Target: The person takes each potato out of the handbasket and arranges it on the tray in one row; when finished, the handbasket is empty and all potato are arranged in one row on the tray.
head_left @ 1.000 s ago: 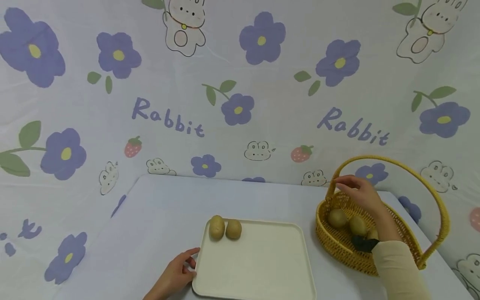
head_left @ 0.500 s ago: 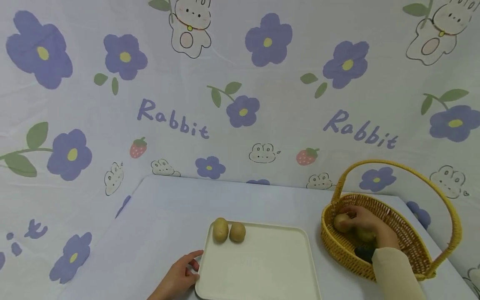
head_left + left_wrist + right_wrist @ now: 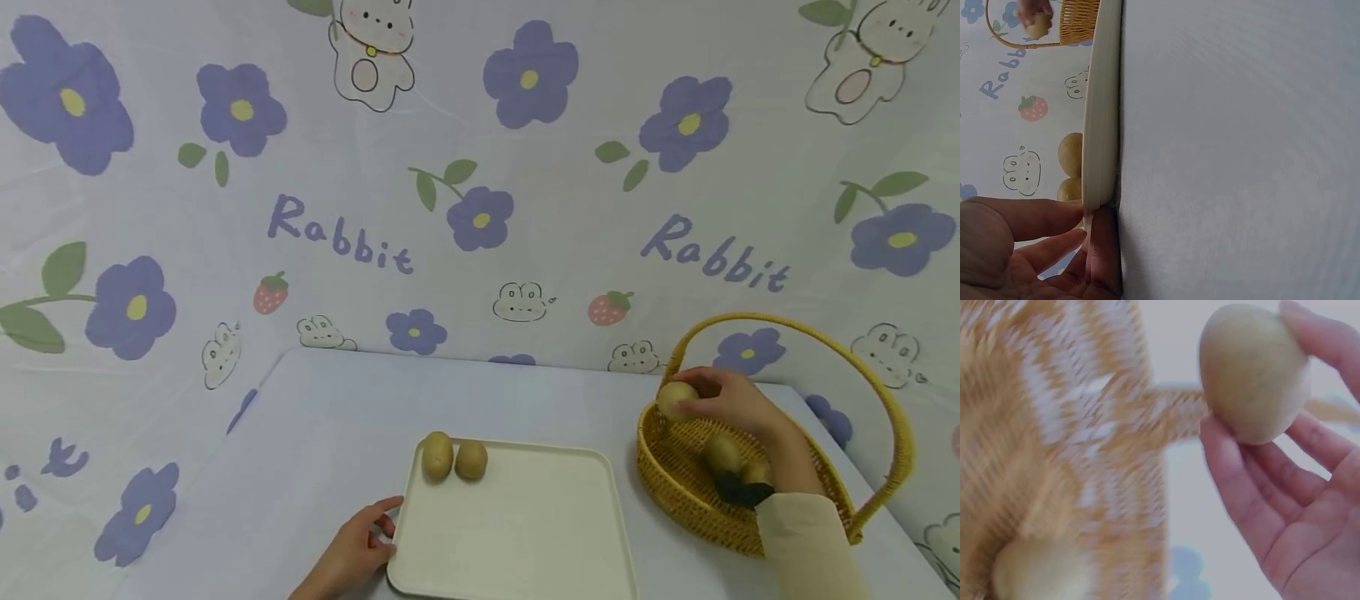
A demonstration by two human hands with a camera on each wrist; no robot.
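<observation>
My right hand [image 3: 727, 400] pinches a potato [image 3: 678, 402] between thumb and fingers, raised over the left end of the yellow wicker basket [image 3: 693, 508]. The right wrist view shows this smooth, pale egg-shaped potato [image 3: 1254, 372] up close, with the basket blurred behind. More potatoes [image 3: 722, 454] lie in the basket beside a dark green or black item [image 3: 738, 492]. At the left edge of the cream tray [image 3: 525, 533], my left hand [image 3: 352, 546] grips the rim with its fingertips. Two potatoes [image 3: 437, 456] sit side by side in the tray's far left corner.
The basket's tall arched handle [image 3: 817, 337] rises over it at the right. A white cloth covers the table [image 3: 360, 417]. Behind the table hangs a curtain [image 3: 480, 275] printed with flowers and rabbits.
The right hand reached down into the basket, took hold of a potato and lifted it above the rim. The left hand stays at the tray's edge.
</observation>
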